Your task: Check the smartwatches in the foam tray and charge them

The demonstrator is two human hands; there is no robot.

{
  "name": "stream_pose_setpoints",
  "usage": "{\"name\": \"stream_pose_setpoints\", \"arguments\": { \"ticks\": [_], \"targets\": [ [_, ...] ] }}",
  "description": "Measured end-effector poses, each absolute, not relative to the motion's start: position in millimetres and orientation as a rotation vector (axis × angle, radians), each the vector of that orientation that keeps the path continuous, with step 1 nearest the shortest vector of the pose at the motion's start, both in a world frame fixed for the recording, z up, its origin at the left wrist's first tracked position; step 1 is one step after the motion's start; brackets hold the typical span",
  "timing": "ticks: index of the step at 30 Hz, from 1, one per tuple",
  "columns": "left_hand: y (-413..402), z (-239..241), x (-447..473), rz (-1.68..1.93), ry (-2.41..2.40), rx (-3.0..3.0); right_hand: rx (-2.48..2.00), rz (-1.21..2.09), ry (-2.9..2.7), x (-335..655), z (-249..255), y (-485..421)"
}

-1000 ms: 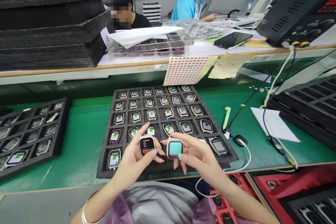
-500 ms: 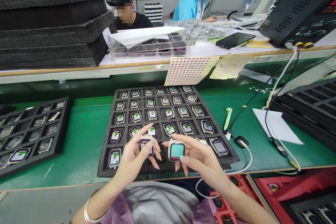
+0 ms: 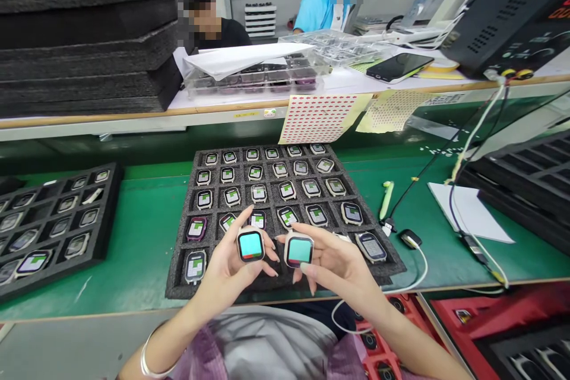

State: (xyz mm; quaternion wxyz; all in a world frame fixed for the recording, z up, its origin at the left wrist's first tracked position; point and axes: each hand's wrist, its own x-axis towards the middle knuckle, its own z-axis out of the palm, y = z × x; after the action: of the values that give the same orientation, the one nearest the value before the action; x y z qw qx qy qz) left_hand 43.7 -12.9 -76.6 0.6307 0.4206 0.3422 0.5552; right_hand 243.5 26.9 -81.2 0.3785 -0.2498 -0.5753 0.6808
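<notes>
My left hand (image 3: 236,258) is closed around a smartwatch body (image 3: 250,245) whose screen glows cyan with a red strip along the bottom. A second strapless smartwatch (image 3: 299,251), also lit cyan with a darker band below, sits in my right hand (image 3: 332,258), the thumb at its lower edge. Both watches are held side by side, faces up, above the front of a black foam tray (image 3: 173,282). That tray holds rows of similar watches, most showing green and white screens, such as a purple-cased watch (image 3: 196,228). My hands hide some of its front compartments.
Another foam tray of watches (image 3: 109,214) lies at the left. On the right are a green pen-like tool (image 3: 386,199), a small black charger (image 3: 410,238) with a white cable, and white paper (image 3: 467,214). Stacked foam (image 3: 89,41) and a phone (image 3: 399,68) rest on the shelf; two people sit beyond.
My left thumb has moved down off the left watch's screen, which has turned from dark to cyan and red. The right watch has shifted only slightly.
</notes>
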Motion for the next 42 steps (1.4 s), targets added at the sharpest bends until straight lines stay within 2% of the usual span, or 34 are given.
{"name": "stream_pose_setpoints", "arguments": {
  "ticks": [9, 13, 17, 20, 22, 24, 28, 34, 42],
  "targets": [
    [-13, -76, 43, 1.258, 0.867, 0.948, -0.595, 1.729, -1.527, 246, -81, 28],
    [-14, -79, 42, 1.243, 0.887, 0.959, -0.746, 1.632, -1.663, 249, -84, 30],
    [-16, -83, 41, 1.192, 0.872, 0.96, -1.009, 1.334, -1.933, 257, -98, 34],
    [-16, -91, 40, 1.124, 0.897, 1.02, -1.033, 0.932, -2.274, 263, -105, 39],
    [-15, -98, 40, 1.046, 1.017, 1.218, -0.981, 0.697, -2.497, 265, -102, 42],
    [-13, -105, 40, 0.963, 1.203, 1.549, -0.947, 0.599, -2.65, 267, -94, 45],
    [-6, -116, 41, 0.797, 1.394, 2.136, -0.924, 0.551, -2.757, 285, -72, 54],
    [1, -112, 41, 0.584, 1.366, 2.393, -1.157, 0.408, -2.838, 350, -52, 66],
    [18, -91, 100, 0.477, 1.169, 2.741, -1.307, 0.625, -2.764, 391, -64, 67]
  ]
}}
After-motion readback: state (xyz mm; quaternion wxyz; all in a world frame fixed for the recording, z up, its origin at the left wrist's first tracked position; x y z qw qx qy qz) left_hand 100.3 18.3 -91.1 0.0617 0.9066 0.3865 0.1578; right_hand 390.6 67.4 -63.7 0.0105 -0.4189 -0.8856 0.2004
